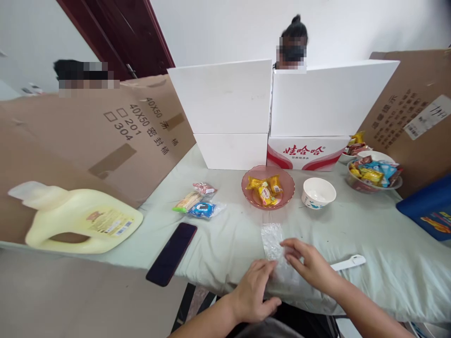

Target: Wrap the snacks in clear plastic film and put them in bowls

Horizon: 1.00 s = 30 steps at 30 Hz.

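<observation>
Both hands at lower centre of frame, left hand (254, 291) and right hand (310, 265), fingers flat, pressing clear plastic bag (273, 244) on worktop (369, 244), not gripping. Step seems smoothing bag; next move needs opening its mouth. Pink bowl (268, 187) of snacks behind. Pale cloth cover, cardboard screens around.

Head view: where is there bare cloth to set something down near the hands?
Bare cloth lies right of the right hand, past the white tool, below the white bowl; also between the phone and plastic bag. Crowded along the back: pink bowl, snack packets, boxes.
</observation>
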{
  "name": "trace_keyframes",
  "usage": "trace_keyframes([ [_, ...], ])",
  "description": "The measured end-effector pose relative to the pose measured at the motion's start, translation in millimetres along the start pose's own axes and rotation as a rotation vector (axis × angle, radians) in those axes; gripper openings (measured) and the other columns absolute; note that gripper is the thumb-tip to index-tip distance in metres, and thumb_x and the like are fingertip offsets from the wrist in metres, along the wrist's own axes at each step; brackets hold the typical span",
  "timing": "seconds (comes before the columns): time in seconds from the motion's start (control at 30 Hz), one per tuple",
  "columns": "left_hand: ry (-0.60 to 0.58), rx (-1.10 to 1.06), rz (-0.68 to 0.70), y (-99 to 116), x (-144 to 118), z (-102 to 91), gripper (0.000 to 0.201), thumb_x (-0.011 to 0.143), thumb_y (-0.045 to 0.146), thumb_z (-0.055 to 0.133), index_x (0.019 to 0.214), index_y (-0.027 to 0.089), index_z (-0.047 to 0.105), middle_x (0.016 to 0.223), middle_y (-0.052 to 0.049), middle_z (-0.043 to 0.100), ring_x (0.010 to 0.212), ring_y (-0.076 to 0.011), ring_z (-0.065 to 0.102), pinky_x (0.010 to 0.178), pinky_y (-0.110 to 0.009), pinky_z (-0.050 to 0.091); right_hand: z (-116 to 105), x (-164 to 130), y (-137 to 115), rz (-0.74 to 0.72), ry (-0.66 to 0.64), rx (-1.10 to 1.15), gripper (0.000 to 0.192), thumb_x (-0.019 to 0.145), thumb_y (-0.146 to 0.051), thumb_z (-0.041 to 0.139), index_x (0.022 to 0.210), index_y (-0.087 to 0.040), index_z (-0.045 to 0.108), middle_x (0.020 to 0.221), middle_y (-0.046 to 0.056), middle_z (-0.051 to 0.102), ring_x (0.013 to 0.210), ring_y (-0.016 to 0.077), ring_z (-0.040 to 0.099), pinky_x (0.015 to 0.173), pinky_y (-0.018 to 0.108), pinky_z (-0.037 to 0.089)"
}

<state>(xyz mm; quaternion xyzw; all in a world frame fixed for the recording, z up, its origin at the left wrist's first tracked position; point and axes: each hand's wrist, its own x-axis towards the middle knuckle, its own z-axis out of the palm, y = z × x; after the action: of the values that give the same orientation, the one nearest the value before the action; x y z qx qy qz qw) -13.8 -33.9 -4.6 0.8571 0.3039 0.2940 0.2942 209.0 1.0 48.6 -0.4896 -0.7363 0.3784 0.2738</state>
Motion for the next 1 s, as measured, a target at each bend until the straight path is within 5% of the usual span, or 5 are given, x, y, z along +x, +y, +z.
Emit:
trace_keyframes([
  [0.1, 0.059, -0.067, -0.086, -5.0, -3.6, 3.6, 0.099, 0.076, 0.017, 0.063, 0.151, 0.019, -0.002, 0.110, -0.010, 0.061, 0.107, -0.0282, 0.054, 0.097, -0.051, 0.043, 11.1, 38.2, 13.5, 0.088, 0.060, -0.028, 0.029, 0.083, -0.028, 0.051, 0.111, -0.019, 0.057, 0.084, 0.003, 0.069, 0.072, 0.0164, 0.064, 0.070, 0.029, 0.051],
  [0.33, 0.027, -0.136, -0.155, 0.9, 8.6, -8.2, 0.052, 0.073, 0.015, 0.064, 0.123, 0.018, 0.050, 0.110, -0.010, 0.058, 0.106, -0.0261, 0.051, 0.094, -0.043, 0.045, 38.0, 77.5, 29.5, 0.117, 0.127, -0.153, 0.026, 0.082, -0.028, 0.053, 0.106, -0.020, 0.059, 0.084, 0.002, 0.070, 0.074, 0.0171, 0.064, 0.071, 0.029, 0.048],
  [0.57, 0.078, -0.189, -0.216, 0.7, 14.9, -12.3, 0.039, 0.076, 0.013, 0.060, 0.115, 0.018, 0.058, 0.104, -0.009, 0.061, 0.102, -0.0240, 0.053, 0.092, -0.041, 0.046, 50.0, 88.8, 26.3, 0.032, 0.147, -0.383, 0.018, 0.092, -0.027, 0.047, 0.103, -0.020, 0.060, 0.100, 0.005, 0.068, 0.088, 0.0169, 0.064, 0.077, 0.027, 0.044],
  [0.77, 0.100, -0.164, -0.201, 3.6, 15.1, -10.2, 0.031, 0.078, 0.012, 0.058, 0.108, 0.017, 0.061, 0.102, -0.008, 0.065, 0.102, -0.0227, 0.056, 0.093, -0.039, 0.048, 61.2, 92.5, 27.0, -0.020, 0.143, -0.624, 0.023, 0.098, -0.027, 0.040, 0.096, -0.018, 0.060, 0.094, 0.007, 0.063, 0.077, 0.0162, 0.060, 0.064, 0.026, 0.037],
  [1.0, 0.297, 0.194, -0.249, 0.2, 33.2, -21.5, 0.019, 0.089, 0.017, 0.048, 0.104, 0.017, 0.060, 0.101, -0.010, 0.059, 0.096, -0.0235, 0.057, 0.086, -0.041, 0.051, 63.2, 91.0, 27.5, -0.062, 0.148, -0.754, 0.024, 0.099, -0.026, 0.037, 0.094, -0.017, 0.058, 0.090, 0.006, 0.061, 0.074, 0.0148, 0.057, 0.060, 0.025, 0.031],
])
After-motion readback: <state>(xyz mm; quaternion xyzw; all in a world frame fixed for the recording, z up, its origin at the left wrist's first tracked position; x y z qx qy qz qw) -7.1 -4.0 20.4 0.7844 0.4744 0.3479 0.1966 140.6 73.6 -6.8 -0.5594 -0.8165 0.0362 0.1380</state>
